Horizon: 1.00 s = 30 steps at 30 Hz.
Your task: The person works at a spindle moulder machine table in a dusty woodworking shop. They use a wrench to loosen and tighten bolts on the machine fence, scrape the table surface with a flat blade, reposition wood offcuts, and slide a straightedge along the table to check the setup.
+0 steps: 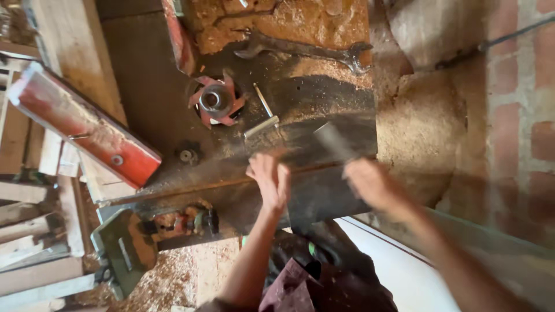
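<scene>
My left hand rests flat on the dark steel machine table, fingers spread, holding nothing that I can see. My right hand is blurred by motion and grips a grey metal bar that points up and to the left over the table. Ahead of my left hand lie a short metal rod and a thin pin. A pink-bladed cutter head stands in the table's opening at the left.
A large open-ended wrench lies on sawdust at the table's far side. A red fence bar sits at the left over stacked timber. A brick wall rises at the right. Sawdust covers the floor.
</scene>
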Available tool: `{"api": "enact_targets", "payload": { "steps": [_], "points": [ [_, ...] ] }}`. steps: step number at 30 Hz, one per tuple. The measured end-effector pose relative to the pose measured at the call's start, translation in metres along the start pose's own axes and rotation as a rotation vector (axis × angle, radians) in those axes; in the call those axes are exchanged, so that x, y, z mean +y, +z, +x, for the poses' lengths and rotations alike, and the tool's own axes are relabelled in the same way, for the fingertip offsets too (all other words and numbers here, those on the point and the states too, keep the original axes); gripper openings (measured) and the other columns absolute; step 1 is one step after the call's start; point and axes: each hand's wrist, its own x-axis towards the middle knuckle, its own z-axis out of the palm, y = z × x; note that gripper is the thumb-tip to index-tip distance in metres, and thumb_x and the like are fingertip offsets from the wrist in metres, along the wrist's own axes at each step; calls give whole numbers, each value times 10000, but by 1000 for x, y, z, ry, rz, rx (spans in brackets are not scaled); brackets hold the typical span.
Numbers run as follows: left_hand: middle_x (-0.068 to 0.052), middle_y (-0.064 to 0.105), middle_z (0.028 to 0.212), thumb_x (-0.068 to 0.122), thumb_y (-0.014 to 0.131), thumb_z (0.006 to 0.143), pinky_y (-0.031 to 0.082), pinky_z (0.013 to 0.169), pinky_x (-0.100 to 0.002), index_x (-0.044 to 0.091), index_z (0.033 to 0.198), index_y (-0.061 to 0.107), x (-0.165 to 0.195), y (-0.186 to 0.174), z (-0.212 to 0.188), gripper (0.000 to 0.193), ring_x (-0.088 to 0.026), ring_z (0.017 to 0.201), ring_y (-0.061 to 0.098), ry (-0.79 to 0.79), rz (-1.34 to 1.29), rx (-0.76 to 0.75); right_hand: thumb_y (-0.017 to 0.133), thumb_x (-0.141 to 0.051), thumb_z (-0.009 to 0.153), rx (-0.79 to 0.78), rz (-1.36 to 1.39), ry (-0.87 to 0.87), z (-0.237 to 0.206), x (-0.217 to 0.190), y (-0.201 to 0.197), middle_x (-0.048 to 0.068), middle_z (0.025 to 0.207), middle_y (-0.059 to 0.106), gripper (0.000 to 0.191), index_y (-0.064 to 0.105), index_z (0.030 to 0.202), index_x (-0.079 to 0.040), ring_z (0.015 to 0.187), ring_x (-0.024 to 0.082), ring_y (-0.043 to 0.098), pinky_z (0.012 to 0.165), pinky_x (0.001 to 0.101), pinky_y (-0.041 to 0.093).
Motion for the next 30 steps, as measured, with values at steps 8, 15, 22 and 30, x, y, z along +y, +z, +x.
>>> {"api": "enact_targets", "payload": {
  "steps": [8, 15, 22, 30],
  "points": [
    [-83, 785, 902, 348, 409, 1085, 523, 764, -286, 19, 1015, 791, 14, -61, -102, 509, -148, 802, 666, -598, -320, -8, 490, -264, 1078, -209, -130, -354, 18, -12, 126, 165, 787, 761, 256, 689, 1143, -115, 730, 326, 748, 691, 455, 569],
    [-58, 727, 751, 348, 348, 1107, 463, 568, -268, 17, 874, 711, -2, -103, -109, 544, -122, 614, 585, -709, -382, 32, 575, -135, 848, -46, -927, -408, 45, -26, 121, 140, 694, 724, 708, 475, 1534, -282, 605, 297, 686, 549, 464, 520],
    [-104, 713, 786, 394, 355, 1103, 540, 638, -268, -10, 892, 675, 5, -93, -104, 556, -140, 676, 649, -620, -533, 9, 463, -13, 937, -12, -1079, -272, 28, 21, 60, -10, 550, 590, 709, 393, 1605, -241, 395, 107, 498, 374, 292, 422],
    [-67, 703, 781, 412, 338, 1109, 498, 640, -260, 8, 889, 677, 13, -111, -91, 571, -120, 673, 619, -618, -502, -22, 699, -174, 905, 303, -816, 378, -18, 100, -100, 163, 938, 732, 119, 755, 936, -73, 816, 309, 686, 658, 457, 556]
  ]
}}
